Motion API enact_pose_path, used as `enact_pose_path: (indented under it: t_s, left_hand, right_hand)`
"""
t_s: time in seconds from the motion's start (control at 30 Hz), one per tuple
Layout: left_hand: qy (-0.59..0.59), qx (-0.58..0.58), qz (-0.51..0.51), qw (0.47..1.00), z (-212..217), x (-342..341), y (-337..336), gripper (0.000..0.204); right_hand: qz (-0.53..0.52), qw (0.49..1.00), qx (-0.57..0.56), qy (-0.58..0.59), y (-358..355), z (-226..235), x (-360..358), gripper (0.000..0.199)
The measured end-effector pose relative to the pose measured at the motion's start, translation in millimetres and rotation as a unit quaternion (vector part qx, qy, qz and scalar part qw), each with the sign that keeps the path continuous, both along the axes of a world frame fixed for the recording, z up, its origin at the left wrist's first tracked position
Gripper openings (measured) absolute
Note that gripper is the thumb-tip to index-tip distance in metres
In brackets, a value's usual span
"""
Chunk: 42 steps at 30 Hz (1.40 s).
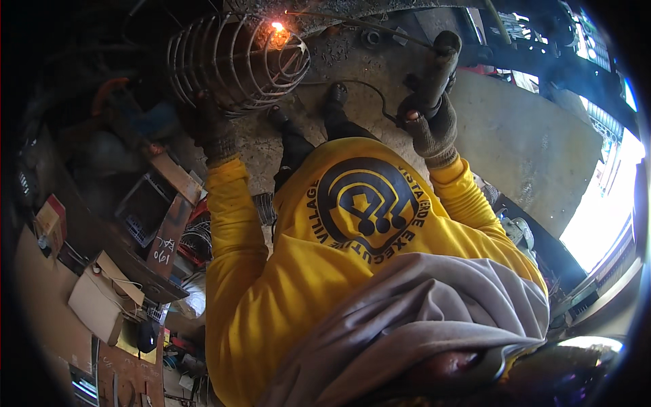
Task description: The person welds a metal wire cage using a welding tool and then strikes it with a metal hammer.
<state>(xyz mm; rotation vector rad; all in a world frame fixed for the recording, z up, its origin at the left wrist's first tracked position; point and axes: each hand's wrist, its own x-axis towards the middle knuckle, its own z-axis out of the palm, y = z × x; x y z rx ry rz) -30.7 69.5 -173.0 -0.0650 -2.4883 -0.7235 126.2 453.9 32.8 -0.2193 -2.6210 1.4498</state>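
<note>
We are looking down over a yellow long-sleeved shirt (305, 271) with a dark round emblem on the chest, and a grey cloth (420, 319) bunched at the lower edge of the view.

Left hand (211, 125): gloved in dark fabric, it is reaching forward and up with the arm nearly straight, the sleeve running from the lower middle toward the upper left. The fingers are closing on the lower rim of a wire cage (234, 61), a rounded basket of thin metal hoops and ribs lying tilted on the rough concrete floor (522, 142). How tightly the fingers are wrapping the wire we cannot tell; the glove is merging with shadow there.

Right hand (428, 119): in a grey knitted glove, it is clamped around a dark electrode holder (437, 71), with the forearm bent up from the elbow at the right. A thin welding rod (359, 24) is running from the top of the holder leftward to the cage.

A bright orange spark (277, 28) is glowing where the rod is meeting the upper edge of the cage, at the top centre of the view.

A black cable (359, 88) is curving across the floor between the two hands. Two dark shoes (332, 95) are showing just below the cage. To the left, cardboard pieces (98, 302) and boxes are lying in a cluttered pile.
</note>
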Motion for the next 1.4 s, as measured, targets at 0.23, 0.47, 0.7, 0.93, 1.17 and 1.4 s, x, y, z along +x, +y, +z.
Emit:
enact_pose_path:
  t_s: [0.23,0.47,0.7,0.93,1.17,1.4]
  left_hand:
    - [0.012,0.047,-0.033,0.998,-3,1,-2,0.022]
    - [-0.164,0.219,0.031,0.961,51,8,24,0.025]
    - [-0.061,0.157,-0.005,0.986,49,12,22,0.033]
    - [-0.111,0.272,0.011,0.956,78,16,36,0.048]
    - [-0.098,0.330,-0.007,0.939,75,14,35,0.049]
    - [-0.105,0.238,0.045,0.965,51,17,27,0.042]
  right_hand:
    - [-0.019,0.997,-0.065,-0.027,-5,4,1,0.048]
    - [-0.018,0.999,-0.034,-0.019,-4,0,2,0.050]
    - [-0.011,0.999,-0.030,-0.014,-9,3,-6,0.053]
    - [-0.005,1.000,-0.004,-0.029,-10,5,-9,0.056]
    - [-0.001,1.000,0.000,-0.031,-11,4,-12,0.056]
    - [0.010,0.999,-0.001,-0.049,-13,13,-16,0.056]
